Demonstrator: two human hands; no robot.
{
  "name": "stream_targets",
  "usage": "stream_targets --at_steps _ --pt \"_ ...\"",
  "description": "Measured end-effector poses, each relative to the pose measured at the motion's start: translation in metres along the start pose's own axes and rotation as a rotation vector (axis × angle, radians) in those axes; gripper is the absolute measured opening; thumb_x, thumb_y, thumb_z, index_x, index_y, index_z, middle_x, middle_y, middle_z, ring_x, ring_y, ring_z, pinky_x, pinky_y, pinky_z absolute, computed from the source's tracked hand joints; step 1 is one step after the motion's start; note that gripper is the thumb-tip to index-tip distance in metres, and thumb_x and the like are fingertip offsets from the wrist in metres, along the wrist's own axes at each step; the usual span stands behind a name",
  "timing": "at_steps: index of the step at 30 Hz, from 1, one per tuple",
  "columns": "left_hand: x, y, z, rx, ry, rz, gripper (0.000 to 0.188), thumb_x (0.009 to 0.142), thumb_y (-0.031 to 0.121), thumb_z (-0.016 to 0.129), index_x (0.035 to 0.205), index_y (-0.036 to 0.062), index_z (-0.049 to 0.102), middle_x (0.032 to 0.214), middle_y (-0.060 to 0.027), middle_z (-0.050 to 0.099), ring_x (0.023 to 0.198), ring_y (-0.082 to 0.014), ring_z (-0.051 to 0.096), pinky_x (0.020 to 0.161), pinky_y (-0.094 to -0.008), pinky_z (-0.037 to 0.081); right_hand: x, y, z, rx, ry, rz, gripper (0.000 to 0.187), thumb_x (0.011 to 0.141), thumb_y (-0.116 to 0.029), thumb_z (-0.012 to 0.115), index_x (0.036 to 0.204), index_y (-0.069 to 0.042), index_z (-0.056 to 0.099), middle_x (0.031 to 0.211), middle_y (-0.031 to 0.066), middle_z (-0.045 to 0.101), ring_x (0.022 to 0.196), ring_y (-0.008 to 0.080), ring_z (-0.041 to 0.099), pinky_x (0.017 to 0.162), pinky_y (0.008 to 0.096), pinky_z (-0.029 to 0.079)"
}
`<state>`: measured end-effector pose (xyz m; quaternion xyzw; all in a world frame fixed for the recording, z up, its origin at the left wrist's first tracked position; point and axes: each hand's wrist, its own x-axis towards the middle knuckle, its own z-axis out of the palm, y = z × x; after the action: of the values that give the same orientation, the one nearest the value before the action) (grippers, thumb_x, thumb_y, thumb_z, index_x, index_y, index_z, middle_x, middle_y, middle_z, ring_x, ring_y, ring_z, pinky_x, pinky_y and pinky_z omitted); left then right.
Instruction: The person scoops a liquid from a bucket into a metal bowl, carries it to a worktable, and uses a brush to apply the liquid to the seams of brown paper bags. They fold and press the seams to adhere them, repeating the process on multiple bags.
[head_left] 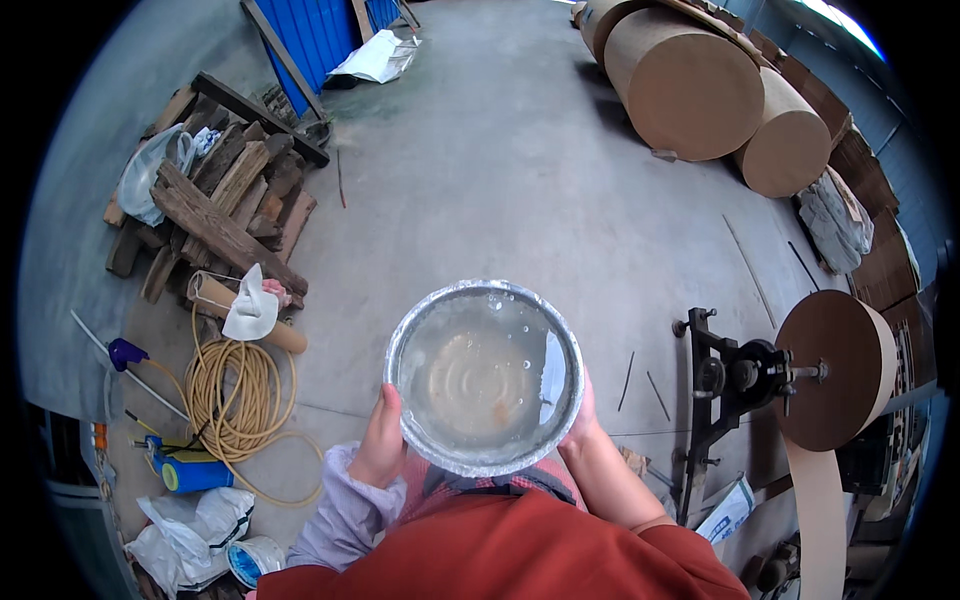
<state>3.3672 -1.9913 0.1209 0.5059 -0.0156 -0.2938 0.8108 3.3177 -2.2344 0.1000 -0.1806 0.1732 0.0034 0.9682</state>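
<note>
I hold a round metal basin [486, 462] in front of my body, level, with cloudy water in it that ripples at the middle. My left hand [379, 440] grips the rim on the left side, thumb over the edge. On the right side my right hand [583, 412] clasps the rim, mostly hidden behind the basin. Below the basin lies a grey concrete floor [500, 180].
A pile of old timber [215, 205] lies at the left, with a coiled yellow hose [235, 392] and white bags [190, 525] nearer. Big brown paper rolls [690, 85] stand at the back right. A black metal stand carrying a brown paper roll [835, 368] is close on my right.
</note>
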Motion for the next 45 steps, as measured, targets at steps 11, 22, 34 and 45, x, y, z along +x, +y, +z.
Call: stream_targets --at_steps 11,22,34,45 --pt "0.276 0.073 0.021 0.008 -0.037 0.009 0.055 0.101 0.040 0.024 0.139 0.0000 0.029 0.137 -0.0121 0.043 0.124 -0.0201 0.044 0.104 -0.0344 0.037 0.243 -0.132 0.039 -0.090 0.113 -0.067 0.052 0.096 -0.042 0.033 0.126 -0.004 0.051 0.122 0.0140 0.057 0.107 0.0281 0.057 0.091 0.0415 0.048" --pt "0.557 0.164 0.017 0.068 -0.018 -0.041 0.056 0.101 0.040 0.023 0.139 -0.0001 0.029 0.136 -0.0120 0.043 0.123 -0.0195 0.045 0.103 -0.0338 0.037 0.497 -0.248 0.081 -0.021 0.178 -0.103 0.046 0.097 -0.036 0.035 0.122 -0.003 0.055 0.117 0.0131 0.060 0.103 0.0258 0.058 0.091 0.0392 0.049" --pt "0.844 0.251 0.033 0.001 0.053 0.009 0.057 0.101 0.042 0.024 0.138 -0.0001 0.032 0.136 -0.0116 0.044 0.124 -0.0204 0.045 0.103 -0.0347 0.037 0.780 -0.391 0.146 -0.044 0.059 -0.033 0.045 0.097 -0.035 0.034 0.123 -0.003 0.054 0.119 0.0127 0.058 0.105 0.0263 0.057 0.091 0.0398 0.048" --pt "1.128 0.326 0.032 0.008 0.049 0.037 0.056 0.101 0.041 0.024 0.138 -0.0003 0.032 0.136 -0.0113 0.045 0.123 -0.0198 0.045 0.103 -0.0338 0.038 1.048 -0.516 0.180 -0.070 0.102 0.008 0.049 0.096 -0.039 0.033 0.122 -0.003 0.054 0.117 0.0146 0.059 0.102 0.0278 0.058 0.088 0.0415 0.050"
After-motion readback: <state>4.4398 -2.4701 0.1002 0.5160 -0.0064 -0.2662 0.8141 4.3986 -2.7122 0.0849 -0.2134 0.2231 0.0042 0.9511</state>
